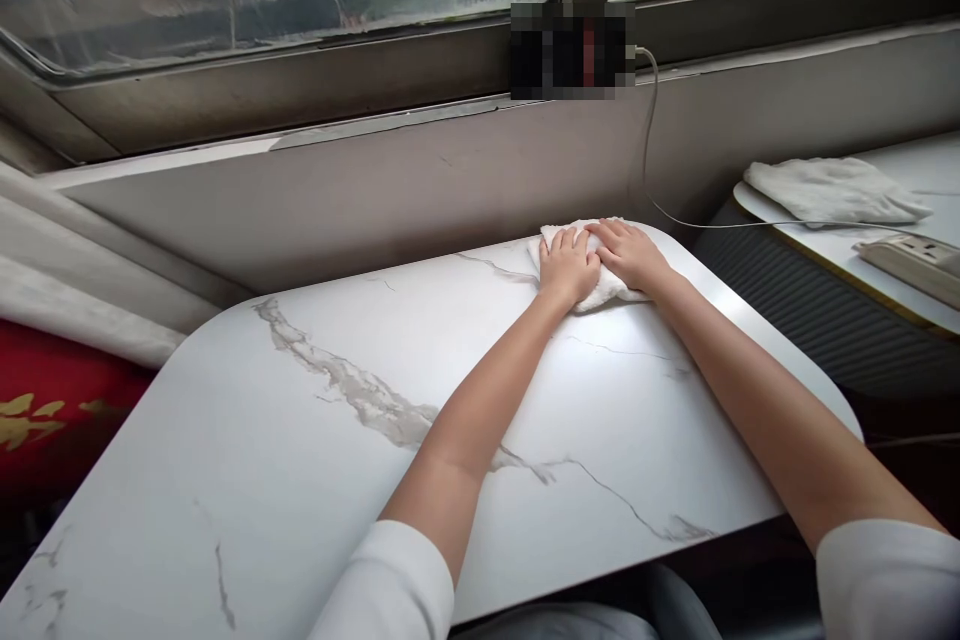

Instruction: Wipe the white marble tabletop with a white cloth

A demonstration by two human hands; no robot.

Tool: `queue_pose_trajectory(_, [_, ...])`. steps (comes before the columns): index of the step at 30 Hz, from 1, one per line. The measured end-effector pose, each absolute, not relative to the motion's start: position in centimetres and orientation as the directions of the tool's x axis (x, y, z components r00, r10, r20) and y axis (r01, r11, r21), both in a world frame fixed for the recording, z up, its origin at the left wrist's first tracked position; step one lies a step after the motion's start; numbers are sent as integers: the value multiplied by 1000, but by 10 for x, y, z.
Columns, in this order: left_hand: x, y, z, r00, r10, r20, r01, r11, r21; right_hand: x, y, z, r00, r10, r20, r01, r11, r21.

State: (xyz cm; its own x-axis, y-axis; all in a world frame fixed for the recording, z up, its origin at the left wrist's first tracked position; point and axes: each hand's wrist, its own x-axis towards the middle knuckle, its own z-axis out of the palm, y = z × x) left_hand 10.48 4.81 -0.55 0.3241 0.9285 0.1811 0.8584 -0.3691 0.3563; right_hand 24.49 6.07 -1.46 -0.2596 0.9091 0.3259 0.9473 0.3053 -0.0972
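Observation:
A folded white cloth (600,296) lies on the marble-patterned white table (300,440), close to its far edge by the wall. My left hand (568,265) rests flat on the left part of the cloth, fingers stretched forward and slightly apart. Right beside it, my right hand (630,253) presses on the cloth's right part, with its fingers angled to the left and spread. The two hands touch or nearly touch near the thumbs. Much of the cloth is hidden under them.
A second table (900,170) on the right carries another white cloth (832,190) and a power strip (911,260). A thin white cable (649,140) runs down from a blurred-out object (572,52) on the window ledge. A white curtain (82,270) and red fabric (60,410) are at left.

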Motion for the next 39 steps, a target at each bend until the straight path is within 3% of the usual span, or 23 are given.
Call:
queue_pose_trajectory(7, [99,17,0,335,931,145,885,-364,292,239,28,-10,-272,928,254,957,289,-33])
queue_pose_trajectory(13, [90,-76,4,466,875,133,851,-484,203,239,-76,-12,-266,940,213,961,275,-11])
queue_pose_trajectory(22, [59,-187,13,632,767,113,761,-642,92,219,-204,-20,-290,906,308,955,294,33])
queue_pose_trajectory(30, [44,-165,11,568,821,52,804,-567,179,198,-176,-16,-265,927,266,963,270,21])
queue_pose_trajectory(39, [25,-64,3,349,931,107,892,-365,267,170,-47,-11,-346,894,284,929,369,-30])
